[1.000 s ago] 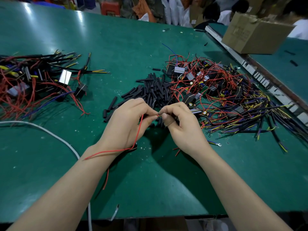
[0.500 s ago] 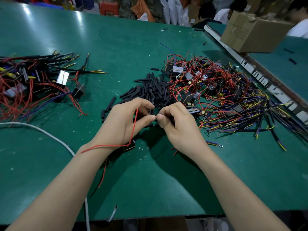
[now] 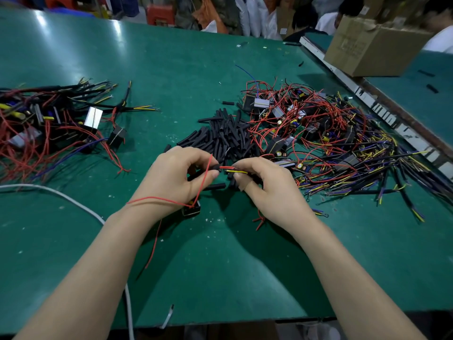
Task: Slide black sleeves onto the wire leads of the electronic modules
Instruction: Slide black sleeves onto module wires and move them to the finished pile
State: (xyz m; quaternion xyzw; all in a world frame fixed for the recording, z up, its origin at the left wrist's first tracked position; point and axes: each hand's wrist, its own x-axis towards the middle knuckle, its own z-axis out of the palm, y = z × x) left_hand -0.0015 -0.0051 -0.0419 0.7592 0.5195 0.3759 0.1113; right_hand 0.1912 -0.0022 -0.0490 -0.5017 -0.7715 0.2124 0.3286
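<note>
In the head view, near the middle of the frame, your left hand point(image 3: 176, 179) pinches a black sleeve point(image 3: 215, 167) between thumb and forefinger. Your right hand point(image 3: 266, 186) pinches the red and yellow leads point(image 3: 232, 170) with narrow fingers, their tips at the sleeve mouth. The module point(image 3: 191, 210) lies on the bench point(image 3: 220, 266) under your left wrist. The sleeve looks light and soft, so hold it near its mouth without squashing it. The leads are thin and bend easily; grip them close to the tips. How far the leads are inside is hidden by your fingers. More sleeves point(image 3: 220, 136) lie just above.
</note>
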